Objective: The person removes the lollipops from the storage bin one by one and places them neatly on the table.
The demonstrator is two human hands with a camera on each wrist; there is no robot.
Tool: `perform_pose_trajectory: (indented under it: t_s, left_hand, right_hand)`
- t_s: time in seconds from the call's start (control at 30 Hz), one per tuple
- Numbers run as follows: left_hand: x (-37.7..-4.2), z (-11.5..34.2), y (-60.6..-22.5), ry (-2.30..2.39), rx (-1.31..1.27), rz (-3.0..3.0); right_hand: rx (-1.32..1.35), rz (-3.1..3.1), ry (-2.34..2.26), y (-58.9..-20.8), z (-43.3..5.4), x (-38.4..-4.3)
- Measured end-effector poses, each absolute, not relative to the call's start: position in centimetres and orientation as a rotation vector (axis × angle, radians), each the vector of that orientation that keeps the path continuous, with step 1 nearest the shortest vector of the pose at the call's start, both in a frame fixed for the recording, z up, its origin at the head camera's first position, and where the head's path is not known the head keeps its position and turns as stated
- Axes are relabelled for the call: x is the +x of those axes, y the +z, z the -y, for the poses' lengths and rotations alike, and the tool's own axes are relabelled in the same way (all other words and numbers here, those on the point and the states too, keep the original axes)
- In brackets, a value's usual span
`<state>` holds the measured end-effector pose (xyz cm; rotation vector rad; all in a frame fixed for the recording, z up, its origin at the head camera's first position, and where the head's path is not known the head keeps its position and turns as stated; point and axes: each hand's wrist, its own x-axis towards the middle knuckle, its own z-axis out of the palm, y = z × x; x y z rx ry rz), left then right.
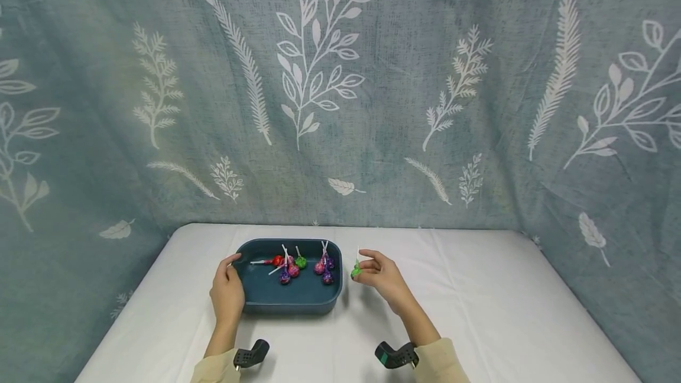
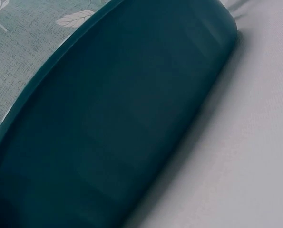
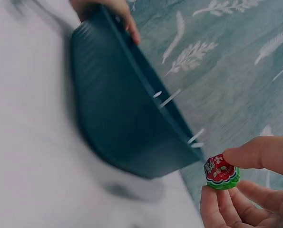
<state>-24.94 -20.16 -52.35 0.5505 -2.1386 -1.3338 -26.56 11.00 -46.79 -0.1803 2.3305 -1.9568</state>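
Observation:
A dark teal plastic bin point(image 1: 287, 303) stands on the white-covered table. My left hand point(image 1: 229, 294) grips its left rim; in the left wrist view only the bin's outer wall point(image 2: 108, 109) shows, not the hand. Just right of the bin, my right hand point(image 1: 384, 279) pinches a green lollipop point(image 1: 356, 270) by its candy head, stick up. Up close, the wrapped lollipop point(image 3: 221, 173) has a red and green wrapper between thumb and fingers. Inside the bin lie several lollipops: a red one point(image 1: 278, 260), a green one point(image 1: 301, 262), and pink and purple ones point(image 1: 328, 278).
A white cloth point(image 1: 479, 306) covers the table. Behind it and at both sides hangs a grey-green curtain point(image 1: 383, 135) with white leaf prints. Each wrist carries a small black camera mount point(image 1: 396, 355).

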Motion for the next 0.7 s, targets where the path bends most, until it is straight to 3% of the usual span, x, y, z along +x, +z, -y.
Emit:
perform_pose_trajectory:
  t_s: [0.7]
  left_hand:
    - [-25.1, 20.4, -52.3, -1.335, 0.529, 2.155]
  right_hand:
    - [-0.121, -2.453, -1.786, -51.6, -12.3, -28.9]
